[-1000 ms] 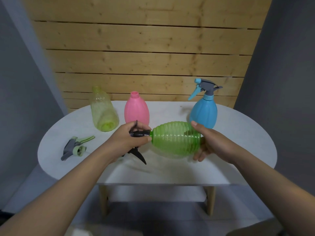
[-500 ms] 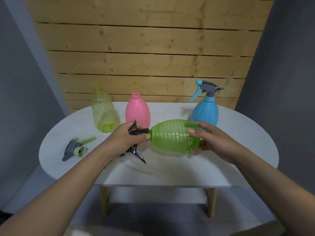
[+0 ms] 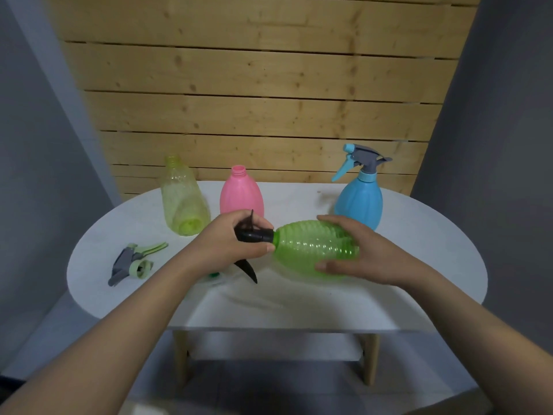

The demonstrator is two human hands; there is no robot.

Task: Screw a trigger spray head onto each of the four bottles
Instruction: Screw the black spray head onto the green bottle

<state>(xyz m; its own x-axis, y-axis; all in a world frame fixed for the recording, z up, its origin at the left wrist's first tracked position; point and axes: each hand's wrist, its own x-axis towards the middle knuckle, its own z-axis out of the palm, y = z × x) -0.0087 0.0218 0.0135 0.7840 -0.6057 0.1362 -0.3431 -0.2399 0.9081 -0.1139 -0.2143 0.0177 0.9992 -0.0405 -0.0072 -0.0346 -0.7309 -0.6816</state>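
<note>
Hands point(image 3: 230, 244) point(image 3: 363, 256) grip green bottle point(image 3: 311, 250); labels seemingly blank.

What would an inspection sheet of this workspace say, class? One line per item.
Surface: white oval table, wooden legs.
Job's things: green bottle held sideways, black spray head at its neck; blue bottle already fitted; pink bottle and yellow bottle open-necked; loose grey-green spray head lying flat.
Clutter: nothing seen.
Grippers: left hand around black head; right hand around green bottle.
Cables: nothing seen.
Surroundings: wooden plank wall.
</note>
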